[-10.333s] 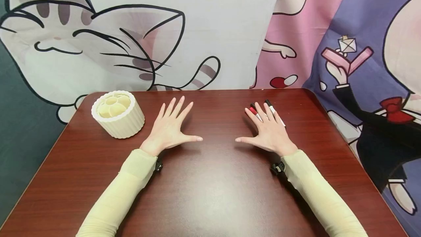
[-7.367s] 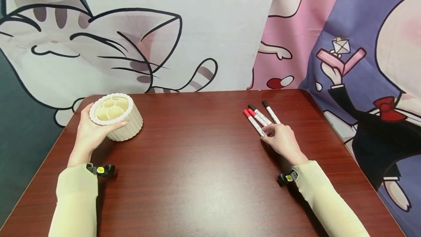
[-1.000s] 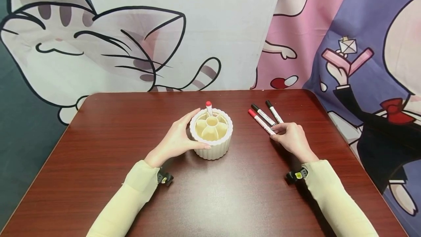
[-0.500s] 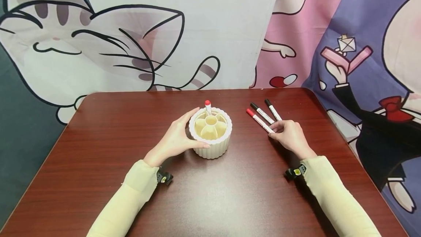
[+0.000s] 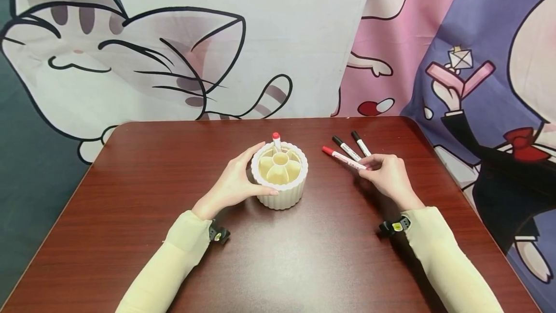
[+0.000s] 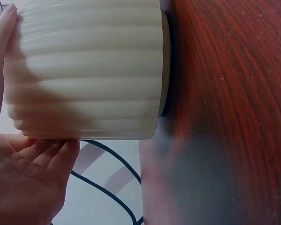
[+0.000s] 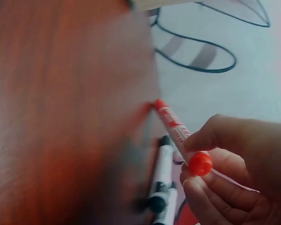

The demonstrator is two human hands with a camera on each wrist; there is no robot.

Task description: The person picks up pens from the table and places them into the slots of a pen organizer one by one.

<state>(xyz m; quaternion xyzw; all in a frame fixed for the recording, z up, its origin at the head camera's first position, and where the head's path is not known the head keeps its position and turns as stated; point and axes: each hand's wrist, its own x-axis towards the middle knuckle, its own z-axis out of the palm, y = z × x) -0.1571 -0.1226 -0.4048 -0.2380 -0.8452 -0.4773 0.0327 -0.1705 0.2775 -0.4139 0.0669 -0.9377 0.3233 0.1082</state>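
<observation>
Head view: the right hand pinches the rear end of a red-capped marker, which half a second ago lay flat beside the two black-capped markers and is now angled away from them, cap end toward the holder. The pickup appears to be under way. The left hand curls around the side of the ribbed cream pen holder at the centre of the table. One red marker stands in a rear compartment.
</observation>
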